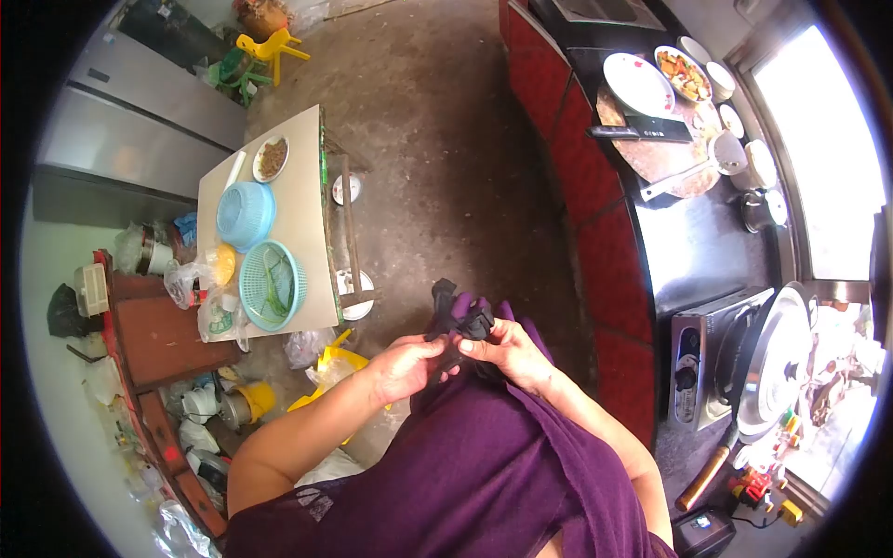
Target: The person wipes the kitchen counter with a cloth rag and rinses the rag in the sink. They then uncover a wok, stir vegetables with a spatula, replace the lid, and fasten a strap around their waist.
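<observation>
A crumpled black piece of thin, soft material [476,323], cloth or plastic bag I cannot tell, is bunched up in front of my waist. My left hand [409,365] is closed on its left side, with the thumb pressing toward the middle. On the other side, my right hand [513,353] pinches it between thumb and fingers. The two hands are close together, thumbs nearly touching. One end of the black material sticks up above them. Purple fabric [484,456] of the clothing hangs below and behind the hands.
At left, a table [312,177] bears blue baskets [246,216] and a dish of food [271,158]. Along the right runs a counter [684,251] with a cleaver [642,128], a gas stove [702,363] and a lidded pan [774,363]. A yellow stool [270,48] stands far back.
</observation>
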Demonstrator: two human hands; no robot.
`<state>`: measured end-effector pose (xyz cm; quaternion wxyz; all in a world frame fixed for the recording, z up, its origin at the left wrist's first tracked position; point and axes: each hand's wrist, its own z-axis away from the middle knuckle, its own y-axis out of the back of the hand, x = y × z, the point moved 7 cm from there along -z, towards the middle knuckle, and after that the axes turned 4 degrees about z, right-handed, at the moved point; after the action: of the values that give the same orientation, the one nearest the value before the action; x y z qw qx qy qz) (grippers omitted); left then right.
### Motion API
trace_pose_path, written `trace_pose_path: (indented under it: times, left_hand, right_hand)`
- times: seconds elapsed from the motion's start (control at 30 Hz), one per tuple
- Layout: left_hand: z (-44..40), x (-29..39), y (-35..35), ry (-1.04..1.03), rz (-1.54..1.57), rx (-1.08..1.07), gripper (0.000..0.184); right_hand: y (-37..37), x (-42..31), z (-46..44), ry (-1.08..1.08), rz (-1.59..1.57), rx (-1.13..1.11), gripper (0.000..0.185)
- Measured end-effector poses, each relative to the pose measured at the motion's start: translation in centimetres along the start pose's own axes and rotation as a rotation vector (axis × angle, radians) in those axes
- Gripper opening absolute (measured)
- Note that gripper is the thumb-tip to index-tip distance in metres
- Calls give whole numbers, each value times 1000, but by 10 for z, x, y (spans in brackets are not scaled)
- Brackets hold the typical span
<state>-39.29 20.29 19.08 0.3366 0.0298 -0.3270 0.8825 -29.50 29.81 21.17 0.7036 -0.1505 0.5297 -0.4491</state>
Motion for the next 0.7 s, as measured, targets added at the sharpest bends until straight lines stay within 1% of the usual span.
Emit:
trace_pose_path:
  times: [0.03,0.07,0.13,0.17,0.2,0.23,0.3,0.33,0.37,0.43,0.5,0.57,0.6,0.7]
  left_hand:
    - [-2,2,2,-37,-71,16,15]
    - [-3,7,10,-115,-242,99,13]
    - [0,16,27,-280,-579,281,10]
    - [6,12,39,-255,-610,386,9]
    - [10,8,49,-234,-643,485,8]
    - [12,6,58,-211,-674,579,8]
    - [8,-5,73,-197,-607,613,11]
    - [7,-12,79,-180,-566,630,13]
    - [7,-11,79,-306,-499,577,14]
    - [10,0,69,-560,-356,461,15]
    - [17,10,52,-592,-320,358,17]
    - [35,24,24,-610,-309,287,17]
    - [40,26,16,-561,-366,240,18]
    - [44,29,-3,-798,-626,109,18]
  right_hand:
    - [1,1,-2,43,72,20,15]
    - [2,0,-4,88,143,39,16]
    - [-7,-19,5,217,663,0,20]
    - [-13,-29,8,291,921,-21,22]
    - [-17,-34,13,384,1025,-38,25]
    - [-13,-32,19,404,1103,-76,25]
    - [5,-27,33,266,1111,-75,25]
    - [16,-21,36,144,921,-31,27]
    - [25,-13,41,23,726,17,28]
    - [22,-7,40,-125,492,4,32]
    - [26,0,33,-272,400,-51,29]
    - [19,3,29,-245,260,-36,28]
    - [16,4,27,-232,188,-26,27]
    - [16,6,27,-224,207,16,28]
